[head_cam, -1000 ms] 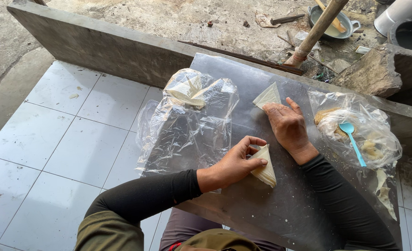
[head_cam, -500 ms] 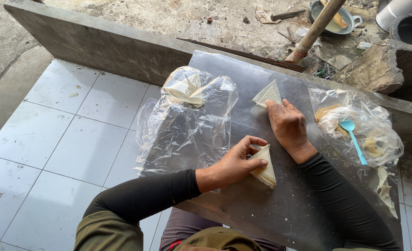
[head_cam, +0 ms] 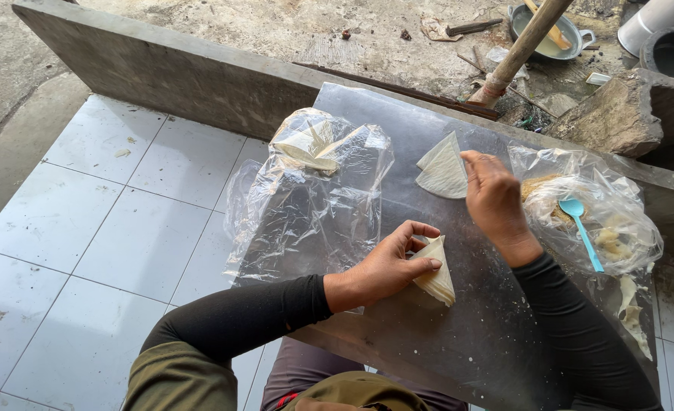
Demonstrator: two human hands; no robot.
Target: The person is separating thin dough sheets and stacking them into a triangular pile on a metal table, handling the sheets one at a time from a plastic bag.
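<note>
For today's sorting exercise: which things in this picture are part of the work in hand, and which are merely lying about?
In use: left hand holding folded pastry cone; right hand touching pastry sheet; filling bag with blue spoon.
Lying about: metal pot, wooden pole, stone block.

right hand (head_cam: 495, 199) shifted right | pastry wrapper (head_cam: 443, 167) now more uncovered
</note>
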